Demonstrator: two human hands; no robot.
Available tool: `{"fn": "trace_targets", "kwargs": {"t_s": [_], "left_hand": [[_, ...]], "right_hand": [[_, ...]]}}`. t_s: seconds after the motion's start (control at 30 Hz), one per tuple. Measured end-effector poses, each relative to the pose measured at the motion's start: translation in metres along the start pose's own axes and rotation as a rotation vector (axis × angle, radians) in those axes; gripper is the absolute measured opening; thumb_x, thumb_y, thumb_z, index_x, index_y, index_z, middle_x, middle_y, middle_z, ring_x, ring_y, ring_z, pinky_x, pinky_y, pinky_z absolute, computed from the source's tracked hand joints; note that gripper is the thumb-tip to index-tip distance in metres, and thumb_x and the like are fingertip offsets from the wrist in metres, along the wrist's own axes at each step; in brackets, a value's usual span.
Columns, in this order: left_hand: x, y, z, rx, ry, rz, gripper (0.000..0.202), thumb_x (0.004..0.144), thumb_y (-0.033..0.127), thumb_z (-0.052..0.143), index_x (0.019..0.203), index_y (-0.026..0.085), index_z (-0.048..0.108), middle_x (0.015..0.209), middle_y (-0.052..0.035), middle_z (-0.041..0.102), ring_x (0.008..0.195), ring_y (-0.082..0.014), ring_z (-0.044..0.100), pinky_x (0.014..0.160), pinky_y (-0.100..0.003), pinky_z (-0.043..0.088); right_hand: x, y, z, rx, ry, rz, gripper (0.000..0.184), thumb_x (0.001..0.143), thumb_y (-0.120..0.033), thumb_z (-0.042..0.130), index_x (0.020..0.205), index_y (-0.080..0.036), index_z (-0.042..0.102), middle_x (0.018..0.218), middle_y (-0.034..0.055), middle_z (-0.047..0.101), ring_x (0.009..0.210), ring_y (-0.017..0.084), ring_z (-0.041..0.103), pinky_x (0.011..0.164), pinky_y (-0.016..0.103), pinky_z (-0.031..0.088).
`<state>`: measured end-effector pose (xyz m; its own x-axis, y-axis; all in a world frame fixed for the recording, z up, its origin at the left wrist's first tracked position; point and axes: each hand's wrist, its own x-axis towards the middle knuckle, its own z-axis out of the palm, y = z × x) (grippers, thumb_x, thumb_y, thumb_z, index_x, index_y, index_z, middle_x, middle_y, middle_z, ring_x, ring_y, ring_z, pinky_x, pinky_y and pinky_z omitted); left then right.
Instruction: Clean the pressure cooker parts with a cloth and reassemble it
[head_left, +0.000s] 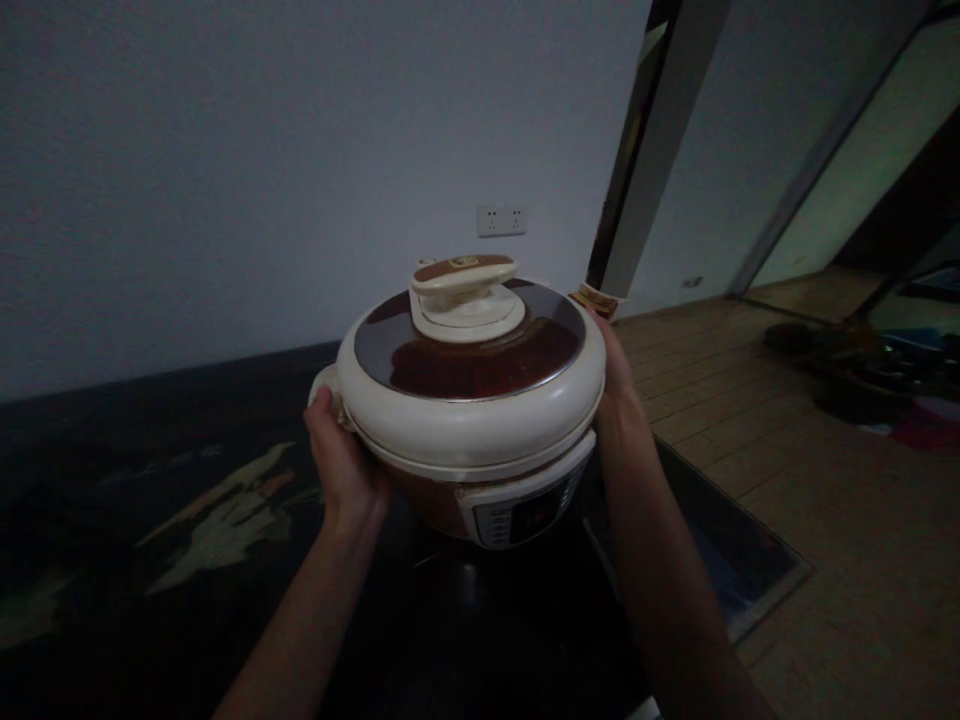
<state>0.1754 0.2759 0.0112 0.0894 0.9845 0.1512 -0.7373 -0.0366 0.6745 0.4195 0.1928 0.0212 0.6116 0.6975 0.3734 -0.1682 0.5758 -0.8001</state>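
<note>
A round electric cooker (472,435), cream and brown with a dark lid, is held between my two hands above a dark table. A raised cream-and-brown handle (465,280) tops the lid, and a control panel (529,510) faces me at the lower front. My left hand (341,465) grips the cooker's left side handle, thumb on top and the other fingers mostly hidden beneath. On the far right side, my right hand (615,365) is closed at the other side handle (598,300); its fingers are largely behind the cooker.
The dark table (90,470) carries a pale bird-like picture at left. A white wall with a double power socket (502,220) rises behind it. To the right lie a wood-plank floor (697,390), a doorway edge and dim clutter (892,370).
</note>
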Motion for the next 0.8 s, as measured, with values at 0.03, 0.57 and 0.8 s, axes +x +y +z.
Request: {"fn": "trace_targets", "kwargs": {"t_s": [0.03,0.57,0.8], "left_hand": [[0.0,-0.004,0.0,-0.001,-0.007,-0.005,0.028,0.078,0.044,0.056,0.088,0.02,0.067,0.085,0.0014,0.07,0.086,-0.0161,0.063,0.078,-0.024,0.049],[0.001,-0.014,-0.007,0.099,0.031,-0.01,0.03,0.079,0.047,0.055,0.09,0.021,0.064,0.094,-0.0015,0.068,0.101,-0.0199,0.062,0.086,-0.027,0.049],[0.003,-0.017,-0.011,0.109,0.007,0.001,0.03,0.078,0.048,0.056,0.087,0.021,0.064,0.09,-0.0015,0.067,0.101,-0.0201,0.062,0.088,-0.028,0.049]], "right_hand": [[0.001,0.001,-0.003,0.011,-0.003,0.005,0.033,0.072,-0.05,0.065,0.097,-0.029,0.067,0.108,-0.0003,0.072,0.12,0.026,0.058,0.104,0.046,0.045],[0.006,0.015,-0.019,-0.077,0.062,0.029,0.036,0.074,-0.051,0.059,0.102,-0.029,0.067,0.106,0.0008,0.072,0.111,0.025,0.062,0.101,0.047,0.045],[0.005,0.017,-0.018,-0.051,0.059,0.026,0.035,0.072,-0.05,0.062,0.099,-0.029,0.066,0.107,-0.0006,0.073,0.113,0.024,0.062,0.103,0.046,0.044]]}}
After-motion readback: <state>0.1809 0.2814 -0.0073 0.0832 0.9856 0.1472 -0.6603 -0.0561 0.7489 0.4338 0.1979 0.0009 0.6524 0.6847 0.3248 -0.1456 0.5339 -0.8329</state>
